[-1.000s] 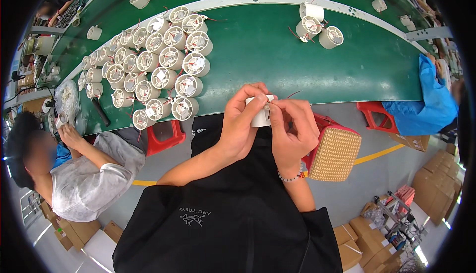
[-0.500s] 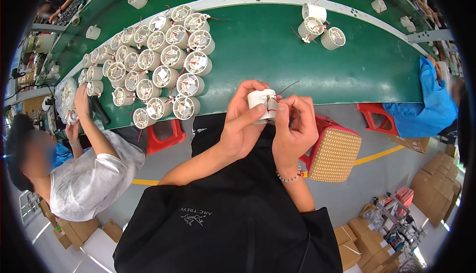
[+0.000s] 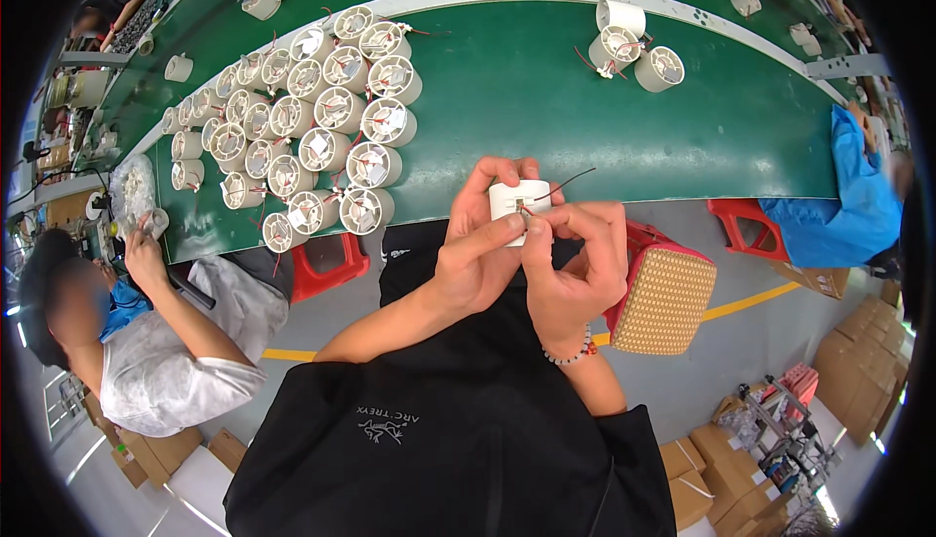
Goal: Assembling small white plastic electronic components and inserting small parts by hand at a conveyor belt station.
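Observation:
A short white plastic cylinder (image 3: 510, 192), which looks like a small fan housing, is held above my lap near the table's front edge. My left hand (image 3: 476, 269) grips it, thumb on the near side and fingers behind. A slot shows in its wall, and a dark thin wire (image 3: 573, 182) sticks out to the upper right. At the slot, my right hand (image 3: 582, 264) pinches a thin reddish wire (image 3: 529, 211) between thumb and forefinger. Its fingertips partly hide that wire's end.
Many similar housings (image 3: 322, 150) with red wires stand grouped on the green table (image 3: 507, 98) to the left. Several more (image 3: 660, 69) sit at the far right. A co-worker (image 3: 175, 371) handles parts at left. A red stool with a woven cushion (image 3: 663, 301) stands to my right.
The cylinder has turned in my left hand, bringing its slot further into view. My right fingertips have shifted slightly left and down. The co-worker's hand has drawn back from the grouped housings.

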`<state>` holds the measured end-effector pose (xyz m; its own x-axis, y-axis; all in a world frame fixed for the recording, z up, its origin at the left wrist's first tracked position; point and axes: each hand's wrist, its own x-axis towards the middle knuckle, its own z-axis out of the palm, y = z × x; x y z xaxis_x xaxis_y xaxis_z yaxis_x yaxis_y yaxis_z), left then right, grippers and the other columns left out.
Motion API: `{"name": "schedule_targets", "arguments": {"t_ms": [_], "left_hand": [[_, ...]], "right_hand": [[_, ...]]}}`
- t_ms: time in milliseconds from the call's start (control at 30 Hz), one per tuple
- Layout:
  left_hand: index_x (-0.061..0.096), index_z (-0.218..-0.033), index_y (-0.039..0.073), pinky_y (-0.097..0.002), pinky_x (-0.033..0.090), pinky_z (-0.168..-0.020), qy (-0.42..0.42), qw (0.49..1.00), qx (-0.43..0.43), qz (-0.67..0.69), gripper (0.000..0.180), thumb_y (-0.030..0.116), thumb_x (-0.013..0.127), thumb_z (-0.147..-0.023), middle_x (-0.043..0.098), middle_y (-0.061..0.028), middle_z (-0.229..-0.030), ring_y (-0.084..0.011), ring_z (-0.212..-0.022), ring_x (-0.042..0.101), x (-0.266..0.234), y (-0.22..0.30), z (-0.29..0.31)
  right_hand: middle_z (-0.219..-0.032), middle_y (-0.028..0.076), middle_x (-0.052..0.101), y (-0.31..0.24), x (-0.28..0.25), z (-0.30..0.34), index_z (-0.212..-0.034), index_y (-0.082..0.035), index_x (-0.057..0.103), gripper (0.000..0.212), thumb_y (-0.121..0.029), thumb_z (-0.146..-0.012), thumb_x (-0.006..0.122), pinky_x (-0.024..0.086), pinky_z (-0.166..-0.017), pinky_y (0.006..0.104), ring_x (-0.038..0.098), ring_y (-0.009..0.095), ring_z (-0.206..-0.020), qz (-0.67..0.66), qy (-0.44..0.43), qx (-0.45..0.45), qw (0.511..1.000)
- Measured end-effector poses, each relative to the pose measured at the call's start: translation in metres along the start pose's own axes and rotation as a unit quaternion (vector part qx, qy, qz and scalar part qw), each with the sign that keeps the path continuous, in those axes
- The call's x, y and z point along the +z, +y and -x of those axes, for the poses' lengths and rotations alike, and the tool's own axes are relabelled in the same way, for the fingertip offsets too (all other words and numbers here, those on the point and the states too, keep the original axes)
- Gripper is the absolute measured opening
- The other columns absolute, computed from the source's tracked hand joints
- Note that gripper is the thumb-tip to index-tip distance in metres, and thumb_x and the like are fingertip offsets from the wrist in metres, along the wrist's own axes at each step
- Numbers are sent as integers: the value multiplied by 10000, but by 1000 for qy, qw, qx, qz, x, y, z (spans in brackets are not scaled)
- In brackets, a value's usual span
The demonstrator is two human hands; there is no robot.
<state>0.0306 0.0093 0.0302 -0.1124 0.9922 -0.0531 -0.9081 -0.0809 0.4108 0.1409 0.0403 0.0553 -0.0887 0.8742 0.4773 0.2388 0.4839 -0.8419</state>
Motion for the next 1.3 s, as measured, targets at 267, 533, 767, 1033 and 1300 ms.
{"name": "schedule_targets", "arguments": {"t_ms": [267, 533, 767, 1033, 1300], "left_hand": [[488, -1267, 122, -427, 476, -1100, 14, 999, 10, -39, 417, 78, 706, -915, 444, -116, -1392, -328, -1337, 535, 1, 0, 0], [488, -1261, 121, -411, 515, -1031, 14, 998, 32, -60, 422, 69, 716, -910, 449, -116, -1376, -330, -1334, 537, 0, 0, -1], [504, -1255, 103, -474, 477, -1124, -9, 998, 46, -47, 386, -16, 666, -925, 468, -104, -1335, -326, -1326, 552, -3, -1, -2], [506, -1239, 107, -478, 477, -1104, -23, 996, 51, -69, 389, 6, 682, -907, 464, -104, -1327, -350, -1326, 536, -5, -3, -2], [498, -1228, 106, -470, 492, -1093, -9, 992, 52, -113, 386, 39, 701, -906, 451, -113, -1335, -363, -1353, 515, -5, -4, -1]], "right_hand": [[-854, 33, 593, -6, 0, -2, -931, -8, 710, 149, 30, -830, 813, 393, -627, 277, 514, 126, -743, 6, 4, 17, 1000], [-825, 22, 587, -5, 0, -2, -913, -22, 708, 153, 28, -819, 817, 353, -596, 275, 494, 120, -718, -13, 5, 19, 1000], [-825, 15, 595, -5, -3, -1, -916, -27, 713, 154, 25, -815, 819, 325, -566, 265, 482, 98, -694, -3, 7, 21, 1000], [-843, 6, 614, -6, -3, 0, -917, -35, 719, 164, 19, -810, 831, 297, -536, 246, 486, 77, -688, -34, 14, 35, 999], [-864, 11, 639, -1, -5, 1, -952, -27, 743, 165, 42, -832, 833, 293, -532, 240, 496, 70, -691, -26, 3, 35, 999]]}}
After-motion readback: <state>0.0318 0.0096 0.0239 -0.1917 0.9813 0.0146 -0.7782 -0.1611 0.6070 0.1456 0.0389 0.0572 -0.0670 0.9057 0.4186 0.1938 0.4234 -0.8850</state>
